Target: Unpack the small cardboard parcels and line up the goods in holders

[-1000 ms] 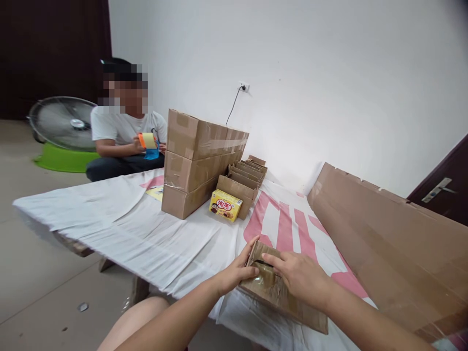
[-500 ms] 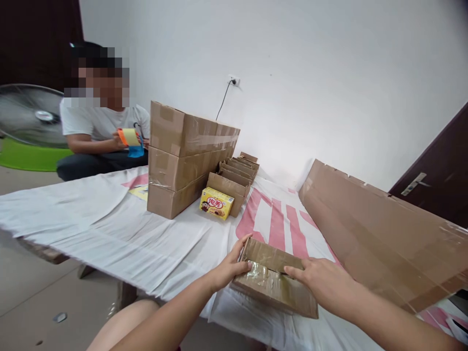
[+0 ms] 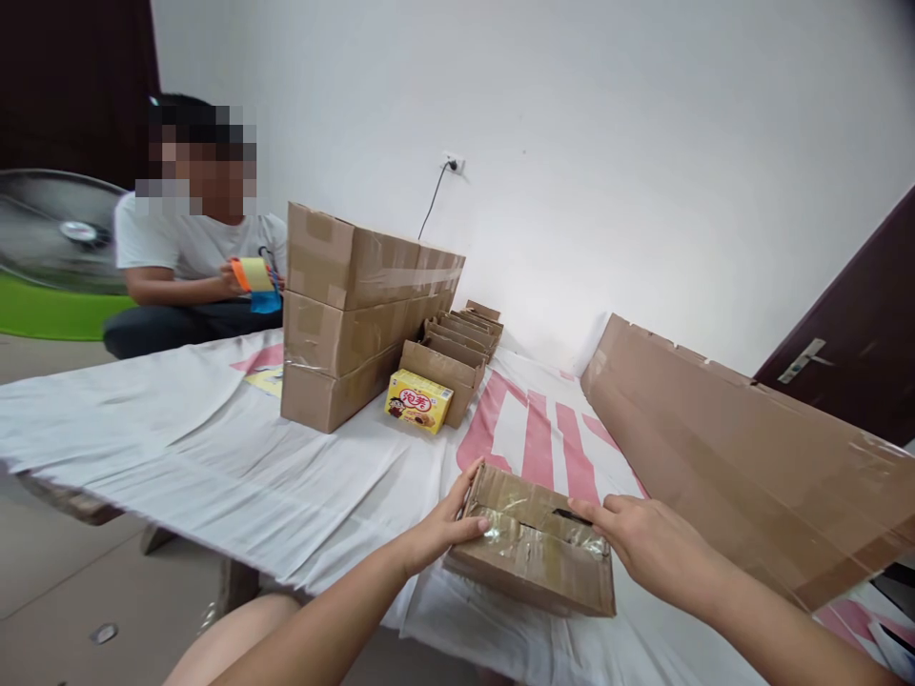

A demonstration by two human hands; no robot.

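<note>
In front of me a small cardboard box (image 3: 533,562) lies on the cloth-covered table, shiny clear tape on its top. My left hand (image 3: 450,524) grips its left end, thumb on top and fingers along the far edge. My right hand (image 3: 643,534) is closed on the right end, its index finger stretched over the top flap. A dark gap shows in the top beside that finger; what is inside is hidden. Farther off, a yellow snack box (image 3: 418,400) leans near a row of open cardboard boxes (image 3: 450,357).
Taped cartons (image 3: 343,324) stand stacked three high at left centre. A large cardboard sheet (image 3: 743,438) borders the table's right side. Across the table a person (image 3: 200,248) in a white shirt holds a tape roll (image 3: 255,274). Behind them is a fan (image 3: 71,233).
The top flap now lies flatter, and a dark gap shows near my right index finger. My right hand has shifted slightly toward the box's right end. My left hand keeps its hold.
</note>
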